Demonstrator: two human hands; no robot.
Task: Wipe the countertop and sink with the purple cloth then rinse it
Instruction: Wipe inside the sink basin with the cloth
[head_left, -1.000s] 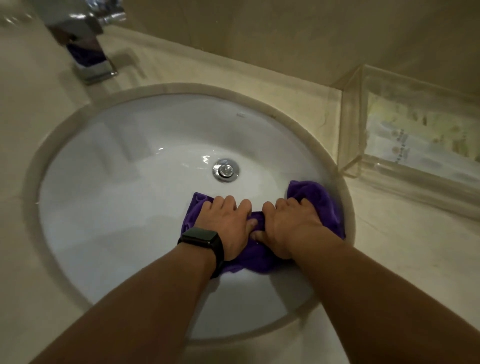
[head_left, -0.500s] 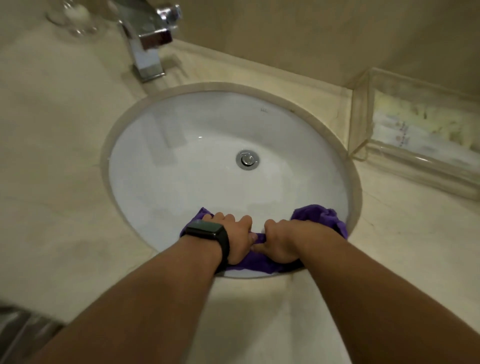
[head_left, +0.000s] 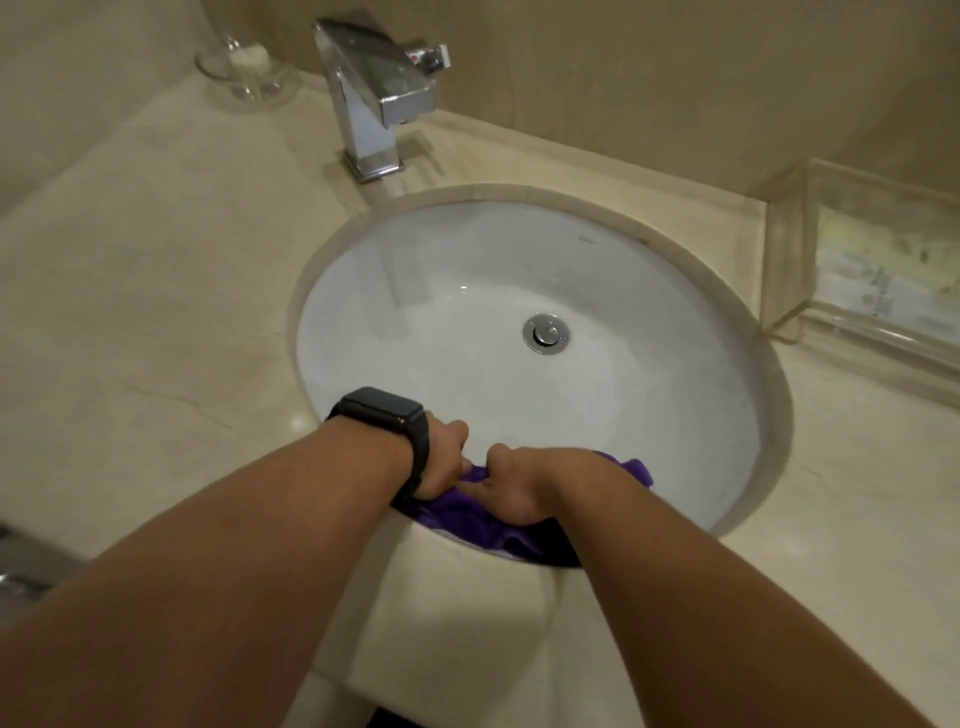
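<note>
Behind the sink's left side, a glass dish and chrome faucet stand on the beige tabletop. At the sink's near rim, the left hand, its wrist wearing a black watch, and the right hand sit side by side, both gripping the bunched purple cloth. Right of the sink stands a clear box.

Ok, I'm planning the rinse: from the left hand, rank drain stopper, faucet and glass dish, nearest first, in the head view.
1. Drain stopper, in the sink, ahead of the left hand.
2. Faucet, beyond its far-left rim.
3. Glass dish, far back-left on the countertop.
</note>
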